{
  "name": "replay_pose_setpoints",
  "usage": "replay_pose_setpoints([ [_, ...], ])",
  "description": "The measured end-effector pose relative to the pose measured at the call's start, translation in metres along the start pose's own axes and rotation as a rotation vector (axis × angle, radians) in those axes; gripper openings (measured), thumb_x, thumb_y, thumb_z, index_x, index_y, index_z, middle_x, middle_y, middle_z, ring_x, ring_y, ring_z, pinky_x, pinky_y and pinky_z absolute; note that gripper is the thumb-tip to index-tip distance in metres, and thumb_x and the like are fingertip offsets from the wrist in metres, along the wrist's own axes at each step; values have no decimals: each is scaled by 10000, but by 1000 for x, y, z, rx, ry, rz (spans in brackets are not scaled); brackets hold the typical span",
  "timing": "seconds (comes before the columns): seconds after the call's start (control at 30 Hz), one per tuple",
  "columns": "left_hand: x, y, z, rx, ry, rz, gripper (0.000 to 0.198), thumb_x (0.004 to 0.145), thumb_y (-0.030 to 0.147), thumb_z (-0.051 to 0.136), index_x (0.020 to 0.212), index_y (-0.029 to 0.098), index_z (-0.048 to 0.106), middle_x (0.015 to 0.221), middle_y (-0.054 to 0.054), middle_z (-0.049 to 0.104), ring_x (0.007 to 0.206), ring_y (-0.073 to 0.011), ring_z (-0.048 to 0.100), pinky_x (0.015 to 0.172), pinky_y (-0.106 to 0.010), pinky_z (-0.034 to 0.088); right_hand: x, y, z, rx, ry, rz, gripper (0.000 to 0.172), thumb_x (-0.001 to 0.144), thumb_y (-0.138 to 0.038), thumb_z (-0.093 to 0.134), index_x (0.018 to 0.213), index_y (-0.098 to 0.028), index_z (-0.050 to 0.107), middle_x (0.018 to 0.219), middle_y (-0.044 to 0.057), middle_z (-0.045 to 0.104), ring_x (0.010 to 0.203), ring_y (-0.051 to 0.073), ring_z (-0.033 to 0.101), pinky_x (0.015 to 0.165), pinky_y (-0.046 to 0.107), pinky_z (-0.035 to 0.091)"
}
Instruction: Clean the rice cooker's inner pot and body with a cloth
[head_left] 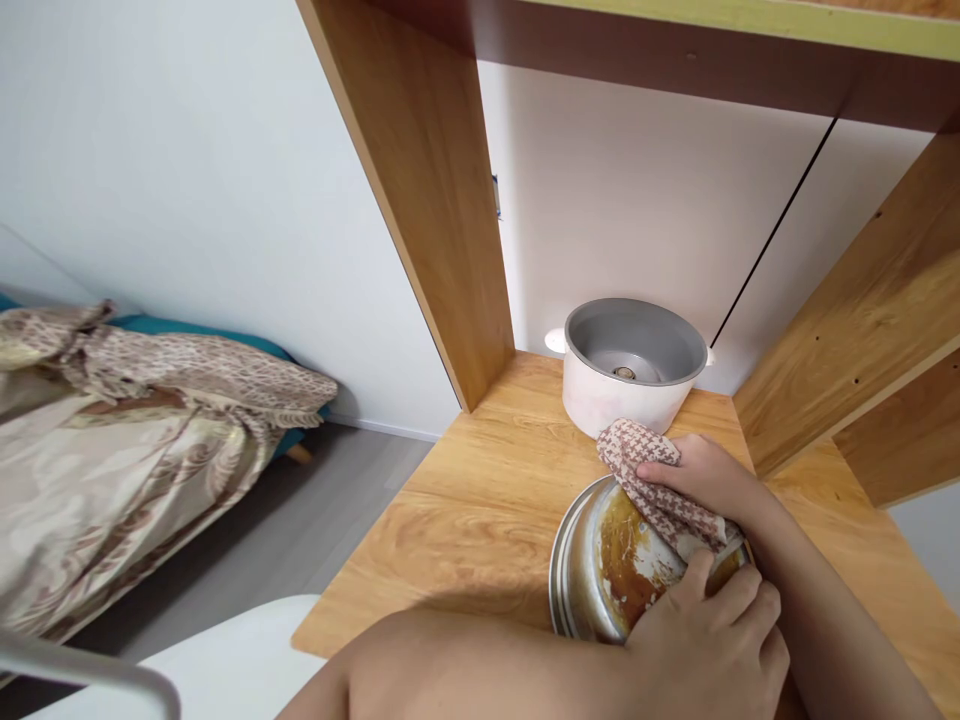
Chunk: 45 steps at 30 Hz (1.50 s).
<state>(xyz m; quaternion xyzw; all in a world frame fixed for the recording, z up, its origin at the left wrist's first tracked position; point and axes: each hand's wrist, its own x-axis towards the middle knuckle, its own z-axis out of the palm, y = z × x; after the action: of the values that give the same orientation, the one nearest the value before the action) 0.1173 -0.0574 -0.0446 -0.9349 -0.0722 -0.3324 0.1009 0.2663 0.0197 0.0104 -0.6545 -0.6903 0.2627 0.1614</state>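
Note:
An upturned metal pot [581, 570], its base stained brown and flaking, rests on the wooden desk [405, 560] close to me. My right hand [705, 475] is closed on a brown-and-white houndstooth cloth [626, 455] that lies folded over the far side of that base. Across the near side of the pot reaches my left arm. My left hand [712, 625] grips the pot with curled fingers, close to the cloth's lower end; its fingertips are partly hidden. Just beyond the cloth stands a white pot [600, 395] with a grey inside, upright.
Wooden side panels [427, 180] and a shelf [712, 75] overhead enclose the desk's back. A black cord [780, 220] runs down the wall behind the white pot. At lower left is a white chair [232, 660]; a bed with patterned covers [150, 440] stands farther left.

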Motion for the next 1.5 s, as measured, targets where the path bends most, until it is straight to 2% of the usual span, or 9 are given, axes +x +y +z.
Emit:
replay_pose_setpoints([
  [0.27, 0, 0, 3, -24, 26, -11, 221, 984, 240, 576, 867, 212, 761, 1043, -50, 709, 1026, -210, 559, 926, -451, 384, 0, 3, 1, 41, -62, -43, 528, 935, -708, 544, 793, -220, 685, 850, 18, 767, 824, 237, 683, 698, 301, 433],
  [0.5, 3, 2, 2, -22, -12, -29, 203, 978, 255, 588, 870, 218, 756, 999, -53, 699, 1007, -210, 550, 925, -458, 396, 0, -4, 1, -121, 26, 48, 523, 926, -686, 555, 701, -226, 662, 742, 39, 734, 742, 234, 653, 657, 307, 388],
  [0.7, 5, 1, -1, -9, -28, -35, 190, 971, 276, 603, 861, 211, 744, 982, -56, 679, 989, -221, 538, 903, -465, 382, 1, 1, 2, 75, -52, -72, 473, 929, -668, 579, 845, -223, 715, 892, 14, 779, 864, 239, 687, 738, 291, 442],
  [0.9, 6, 2, -1, -22, -3, -61, 195, 971, 257, 602, 839, 214, 739, 949, -49, 670, 971, -211, 532, 913, -467, 368, 2, 1, 1, -37, 11, 20, 532, 884, -706, 614, 659, -224, 633, 710, 16, 732, 719, 229, 661, 636, 303, 398],
  [0.97, 6, 3, -1, -13, -4, -60, 197, 972, 259, 599, 843, 213, 741, 957, -50, 674, 976, -212, 535, 912, -467, 371, 1, 1, 1, -6, -2, -13, 519, 898, -699, 601, 711, -220, 669, 764, 23, 753, 767, 240, 676, 668, 304, 423],
  [1.07, 6, 4, 0, 5, -19, -59, 197, 972, 267, 597, 856, 213, 747, 982, -62, 690, 987, -221, 543, 898, -459, 380, 2, 4, 1, 140, -85, -88, 519, 913, -694, 588, 911, -200, 747, 949, 28, 791, 914, 262, 696, 765, 305, 473],
  [1.13, 6, 4, 0, 10, -27, -59, 197, 970, 268, 600, 854, 211, 749, 980, -67, 694, 983, -222, 545, 896, -457, 382, 2, 6, 1, 196, -121, -97, 548, 905, -702, 592, 966, -183, 757, 979, 28, 791, 941, 267, 695, 785, 307, 483],
  [1.33, 6, 5, -1, -8, -24, -70, 208, 985, 257, 579, 868, 207, 744, 986, -61, 686, 998, -219, 538, 934, -475, 374, 1, 4, 1, 28, -21, 20, 564, 869, -743, 608, 705, -206, 669, 775, 20, 755, 779, 241, 672, 656, 297, 429],
  [1.5, 5, 5, 0, -27, -5, -82, 225, 985, 224, 562, 857, 193, 744, 961, -68, 679, 990, -219, 536, 930, -476, 362, 1, 4, 1, 83, -67, -35, 569, 904, -736, 556, 777, -201, 703, 822, 26, 762, 811, 242, 674, 692, 298, 448],
])
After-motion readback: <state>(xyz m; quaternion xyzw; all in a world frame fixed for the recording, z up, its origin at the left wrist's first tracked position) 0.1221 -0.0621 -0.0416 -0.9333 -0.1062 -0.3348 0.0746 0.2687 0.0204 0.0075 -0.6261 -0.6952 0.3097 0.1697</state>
